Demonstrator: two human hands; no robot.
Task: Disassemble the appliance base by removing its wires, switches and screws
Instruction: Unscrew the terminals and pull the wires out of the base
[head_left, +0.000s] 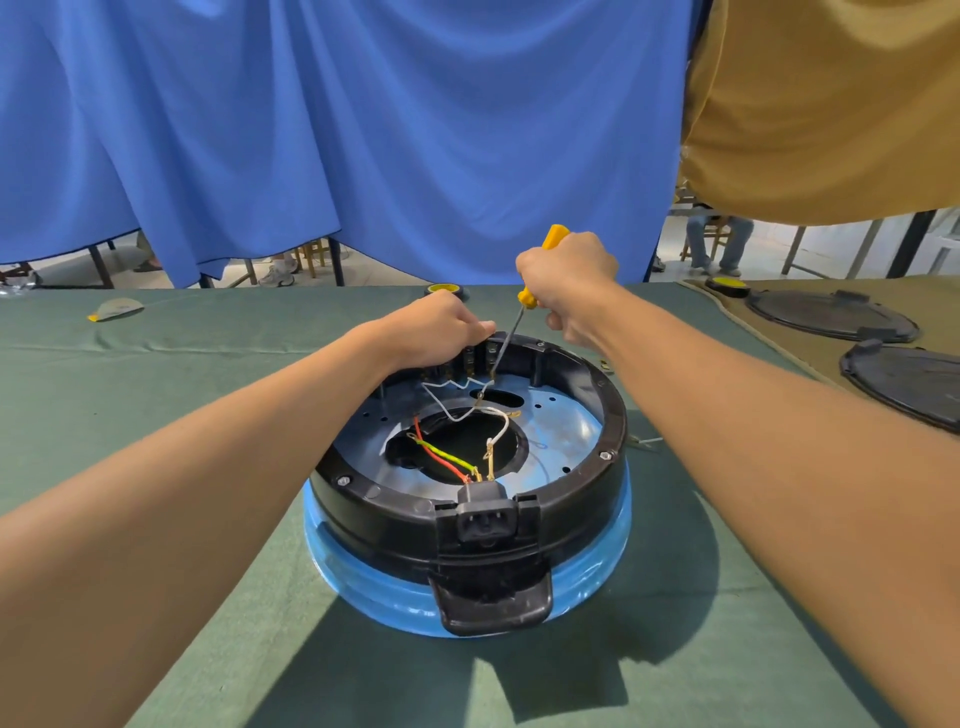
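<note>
Appliance base (467, 525): left hand (441, 332) grips rim, right hand (566, 280) holds screwdriver (524, 299).

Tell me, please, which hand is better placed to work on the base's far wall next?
Right: the right hand grips the yellow screwdriver, its tip at the far inner wall. The left hand holds the base rim.

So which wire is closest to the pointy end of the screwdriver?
The thin white zigzag wire at the base's far side: it ends by the screwdriver tip. The red wire, green-yellow wire and thicker white wire sit nearer the plug socket.
</note>
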